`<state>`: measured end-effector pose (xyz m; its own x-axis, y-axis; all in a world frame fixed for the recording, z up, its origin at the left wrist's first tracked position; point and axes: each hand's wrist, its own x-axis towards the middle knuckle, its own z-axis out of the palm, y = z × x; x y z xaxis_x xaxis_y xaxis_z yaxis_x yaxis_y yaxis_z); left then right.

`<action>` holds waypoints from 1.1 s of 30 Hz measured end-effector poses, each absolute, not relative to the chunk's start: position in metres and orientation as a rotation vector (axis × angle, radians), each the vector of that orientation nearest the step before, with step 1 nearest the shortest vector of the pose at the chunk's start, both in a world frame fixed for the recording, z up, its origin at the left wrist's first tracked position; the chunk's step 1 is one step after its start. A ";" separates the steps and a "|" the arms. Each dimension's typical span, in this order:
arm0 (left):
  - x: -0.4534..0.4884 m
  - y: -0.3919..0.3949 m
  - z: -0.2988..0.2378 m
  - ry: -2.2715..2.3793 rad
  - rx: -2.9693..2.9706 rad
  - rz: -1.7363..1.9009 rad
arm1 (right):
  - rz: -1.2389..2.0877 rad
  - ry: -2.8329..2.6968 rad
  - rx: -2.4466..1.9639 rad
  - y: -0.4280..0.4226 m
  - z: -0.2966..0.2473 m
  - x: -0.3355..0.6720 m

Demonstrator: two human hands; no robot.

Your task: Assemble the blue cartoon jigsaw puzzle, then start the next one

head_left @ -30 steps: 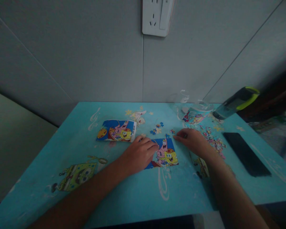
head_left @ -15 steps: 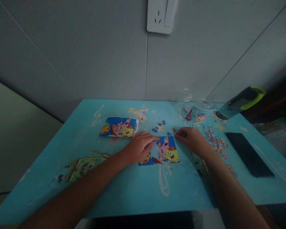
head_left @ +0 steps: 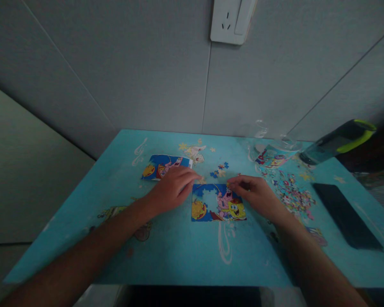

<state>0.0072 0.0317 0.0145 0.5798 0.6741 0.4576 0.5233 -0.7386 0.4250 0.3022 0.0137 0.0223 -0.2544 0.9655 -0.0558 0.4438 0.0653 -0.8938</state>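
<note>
A partly assembled jigsaw puzzle (head_left: 198,209) lies flat on the table, showing a yellow square character, a pink one and a burger. A hole in its middle bares the blue surface. My left hand (head_left: 173,189) hovers at the puzzle's upper left, fingers stretched out, holding nothing visible. At the upper right edge, my right hand (head_left: 254,192) has thumb and fingertips pinched together; whatever is between them is too small to make out. Beyond the left hand lies a picture card (head_left: 160,164) with the same scene, partly covered by that hand. Several loose blue pieces (head_left: 214,174) sit behind the puzzle.
A heap of mixed puzzle pieces (head_left: 294,196) spreads to the right. Behind it stand a clear printed tub (head_left: 277,155) and a leaning dark bottle with a green rim (head_left: 339,140). A dark flat object (head_left: 347,215) lies far right. The wall (head_left: 147,85) closes off the back.
My left hand has moved left off the puzzle, uncovering its left part and the hole. My right hand has come onto the puzzle's upper right edge. The view has shifted slightly.
</note>
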 end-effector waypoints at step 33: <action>0.000 0.010 -0.001 0.784 2.835 0.601 | 1.344 -1.772 -1.358 0.009 0.031 0.295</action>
